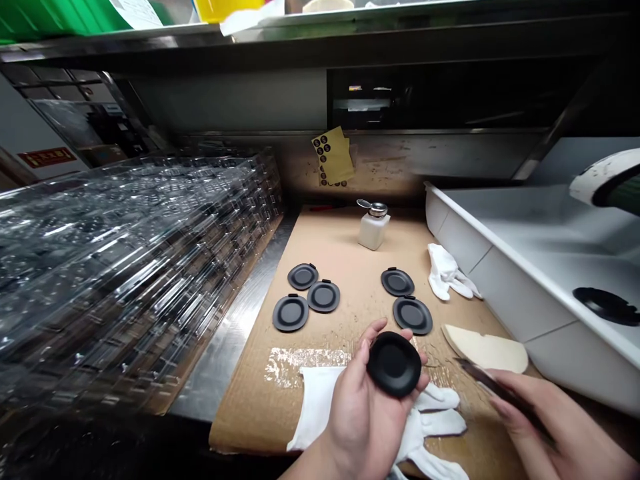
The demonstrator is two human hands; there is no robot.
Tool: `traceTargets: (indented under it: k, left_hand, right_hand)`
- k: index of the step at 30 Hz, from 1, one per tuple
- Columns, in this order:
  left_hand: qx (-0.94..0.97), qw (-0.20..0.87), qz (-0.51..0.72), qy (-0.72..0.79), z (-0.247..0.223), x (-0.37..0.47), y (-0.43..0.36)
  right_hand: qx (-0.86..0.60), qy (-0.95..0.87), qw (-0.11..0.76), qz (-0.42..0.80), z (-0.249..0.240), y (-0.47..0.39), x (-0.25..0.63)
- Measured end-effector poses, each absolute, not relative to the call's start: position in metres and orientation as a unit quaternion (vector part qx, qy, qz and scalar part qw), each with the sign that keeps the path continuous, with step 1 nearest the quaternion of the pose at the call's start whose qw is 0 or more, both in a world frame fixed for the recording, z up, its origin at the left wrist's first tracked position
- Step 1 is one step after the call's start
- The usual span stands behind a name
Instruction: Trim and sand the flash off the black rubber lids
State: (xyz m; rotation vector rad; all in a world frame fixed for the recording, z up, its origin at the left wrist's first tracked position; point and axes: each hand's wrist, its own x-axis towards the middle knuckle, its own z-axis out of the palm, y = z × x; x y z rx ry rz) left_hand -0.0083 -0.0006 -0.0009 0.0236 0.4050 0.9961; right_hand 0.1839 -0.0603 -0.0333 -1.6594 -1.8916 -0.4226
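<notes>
My left hand (367,417) is palm up above a white glove (317,403), its fingers curled round a black rounded part (394,364). At the lower right, my right hand (555,423) pinches dark tweezers (505,395), their tip near a cream-coloured pad (485,348). Two black parts with small tabs (412,315) lie just beyond my left hand. Three similar black parts (291,313) form a group farther left on the cardboard (340,240).
A white bottle with a metal top (373,227) stands at the back. Stacked clear trays (150,253) fill the left. On the right, a white bin (530,293) holds a black part (605,305); another white glove (447,272) lies beside it. A shelf edge (300,33) crosses above.
</notes>
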Motion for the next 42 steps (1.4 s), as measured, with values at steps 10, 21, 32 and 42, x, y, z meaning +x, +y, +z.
traceTargets:
  k: [10,21,32,42]
  left_hand:
    - [-0.033,0.864,0.480,0.147,-0.009,-0.007,-0.001]
    - [-0.041,0.851,0.498,0.161,-0.008,-0.006,0.000]
    - [-0.028,0.852,0.496,0.165,-0.007,-0.005,0.000]
    - [-0.036,0.851,0.493,0.177,-0.005,-0.005,0.000]
  right_hand:
    - [-0.570,-0.764,0.235,-0.189,-0.015,-0.036,0.114]
    - [-0.588,-0.755,0.226,-0.183,-0.016,-0.037,0.114]
    - [-0.586,-0.754,0.231,-0.186,-0.014,-0.036,0.112]
    - [-0.578,-0.767,0.223,-0.168,-0.013,-0.037,0.115]
